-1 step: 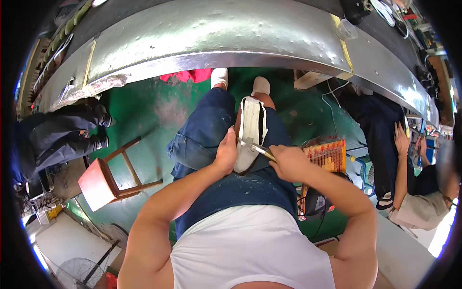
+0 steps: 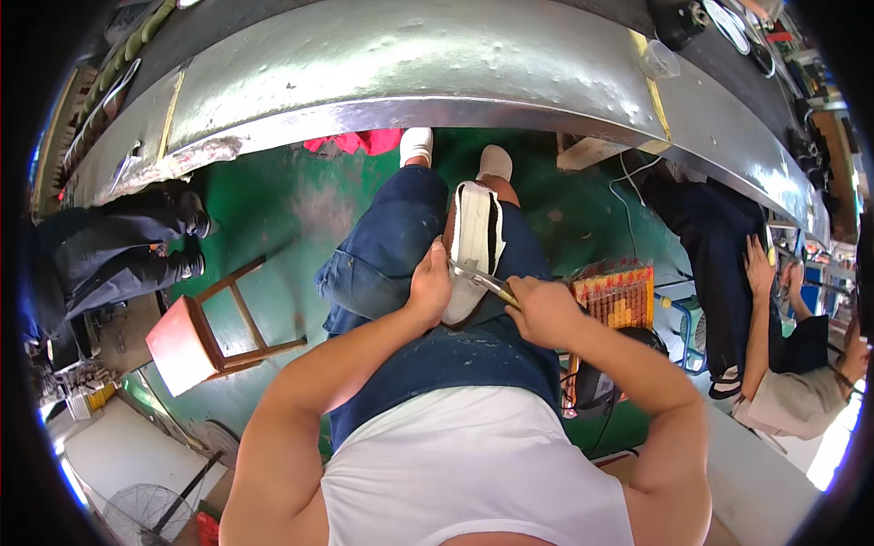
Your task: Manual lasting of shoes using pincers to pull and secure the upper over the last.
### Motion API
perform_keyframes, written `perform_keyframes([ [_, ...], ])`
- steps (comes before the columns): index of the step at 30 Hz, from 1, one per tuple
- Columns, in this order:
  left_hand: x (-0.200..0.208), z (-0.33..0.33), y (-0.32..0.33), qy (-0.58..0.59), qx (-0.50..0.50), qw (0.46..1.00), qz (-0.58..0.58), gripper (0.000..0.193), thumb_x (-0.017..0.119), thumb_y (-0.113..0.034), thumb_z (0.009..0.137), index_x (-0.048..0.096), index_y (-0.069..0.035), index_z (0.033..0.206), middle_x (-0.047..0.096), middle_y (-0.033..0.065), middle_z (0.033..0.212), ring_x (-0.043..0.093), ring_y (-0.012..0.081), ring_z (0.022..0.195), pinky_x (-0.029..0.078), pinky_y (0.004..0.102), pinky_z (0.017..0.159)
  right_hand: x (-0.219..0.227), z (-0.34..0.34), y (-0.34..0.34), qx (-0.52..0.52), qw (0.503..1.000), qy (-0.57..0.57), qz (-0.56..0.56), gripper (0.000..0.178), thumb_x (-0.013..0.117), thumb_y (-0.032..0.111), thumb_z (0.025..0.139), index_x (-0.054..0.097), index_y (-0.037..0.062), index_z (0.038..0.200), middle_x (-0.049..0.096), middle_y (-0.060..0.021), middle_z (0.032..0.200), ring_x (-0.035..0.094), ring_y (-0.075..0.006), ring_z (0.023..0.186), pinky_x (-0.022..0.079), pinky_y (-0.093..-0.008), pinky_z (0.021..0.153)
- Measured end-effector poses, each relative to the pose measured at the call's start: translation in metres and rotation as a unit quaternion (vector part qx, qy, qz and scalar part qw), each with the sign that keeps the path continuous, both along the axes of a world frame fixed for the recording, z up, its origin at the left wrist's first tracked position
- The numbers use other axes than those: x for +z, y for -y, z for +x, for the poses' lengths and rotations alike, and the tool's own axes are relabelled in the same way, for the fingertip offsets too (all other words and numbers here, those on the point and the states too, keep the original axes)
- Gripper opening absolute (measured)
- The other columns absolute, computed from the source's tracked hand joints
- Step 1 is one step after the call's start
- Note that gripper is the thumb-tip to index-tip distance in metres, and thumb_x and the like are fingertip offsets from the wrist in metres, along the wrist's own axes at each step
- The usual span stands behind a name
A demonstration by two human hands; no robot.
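W/ the shoe (image 2: 473,227) on my lap (image 2: 437,364), L hand (image 2: 431,287) gripping its L edge, I've shifted my R hand (image 2: 546,312), fingers closed round the pliers (image 2: 492,287), slightly L, which I judge a min. angle adj., tho. the tips' bite is unclear.

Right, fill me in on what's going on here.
A person in a white top has a pale shoe on their lap. The left hand steadies it at its left side, while the right hand grips pliers whose head is at the shoe near the left thumb. A metal bench is in front of them, and a stool is on the green floor to their left.
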State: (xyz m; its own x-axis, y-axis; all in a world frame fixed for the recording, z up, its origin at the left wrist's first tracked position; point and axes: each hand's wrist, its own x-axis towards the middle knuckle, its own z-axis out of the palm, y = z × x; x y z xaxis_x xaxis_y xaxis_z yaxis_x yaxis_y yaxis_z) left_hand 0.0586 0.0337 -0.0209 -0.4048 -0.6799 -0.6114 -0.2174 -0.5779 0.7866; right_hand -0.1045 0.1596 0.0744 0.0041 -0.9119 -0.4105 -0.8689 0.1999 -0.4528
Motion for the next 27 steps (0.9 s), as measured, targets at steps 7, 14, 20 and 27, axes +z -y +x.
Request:
perform_keyframes([
  [7, -0.007, 0.007, 0.009, 0.115, -0.114, 0.952, -0.26, 0.052, 0.032, -0.029, 0.107, 0.047, 0.01, 0.138, 0.055, 0.0306, 0.133, 0.052, 0.0429, 0.126, 0.041, 0.0402, 0.106, 0.0, -0.013, -0.002, -0.006, 0.997, 0.016, -0.069, 0.053, 0.065, 0.011, 0.085, 0.048, -0.0114, 0.13, 0.062, -0.0253, 0.107, 0.063, -0.0398, 0.097, 0.052, -0.0438, 0.087],
  [14, -0.004, 0.009, 0.008, 0.062, -0.159, 0.922, -0.348, 0.048, 0.038, -0.023, 0.105, 0.042, 0.008, 0.142, 0.047, 0.0325, 0.139, 0.05, 0.0456, 0.126, 0.042, 0.0426, 0.106, -0.004, -0.016, 0.019, -0.083, 0.995, -0.034, -0.036, 0.045, 0.062, 0.009, 0.089, 0.05, -0.0054, 0.129, 0.061, -0.0259, 0.115, 0.06, -0.042, 0.106, 0.051, -0.0459, 0.09],
  [20, 0.012, 0.008, 0.012, 0.096, -0.27, 0.869, -0.403, 0.053, 0.041, -0.025, 0.103, 0.032, -0.005, 0.152, 0.033, 0.0368, 0.147, 0.052, 0.0515, 0.12, 0.046, 0.0462, 0.101, -0.036, -0.019, 0.005, -0.176, 0.981, 0.044, -0.072, 0.025, 0.061, 0.015, 0.09, 0.059, 0.0037, 0.111, 0.065, -0.0217, 0.1, 0.064, -0.042, 0.092, 0.051, -0.0487, 0.081],
  [27, 0.022, 0.004, 0.022, 0.146, -0.361, 0.836, -0.388, 0.057, 0.042, -0.027, 0.102, 0.026, -0.017, 0.156, 0.027, 0.0414, 0.147, 0.057, 0.0547, 0.109, 0.05, 0.0502, 0.094, -0.001, -0.068, 0.026, -0.194, 0.919, 0.256, 0.231, 0.024, 0.063, 0.022, 0.091, 0.062, -0.0005, 0.099, 0.067, -0.0236, 0.091, 0.064, -0.0432, 0.09, 0.049, -0.0493, 0.08],
])
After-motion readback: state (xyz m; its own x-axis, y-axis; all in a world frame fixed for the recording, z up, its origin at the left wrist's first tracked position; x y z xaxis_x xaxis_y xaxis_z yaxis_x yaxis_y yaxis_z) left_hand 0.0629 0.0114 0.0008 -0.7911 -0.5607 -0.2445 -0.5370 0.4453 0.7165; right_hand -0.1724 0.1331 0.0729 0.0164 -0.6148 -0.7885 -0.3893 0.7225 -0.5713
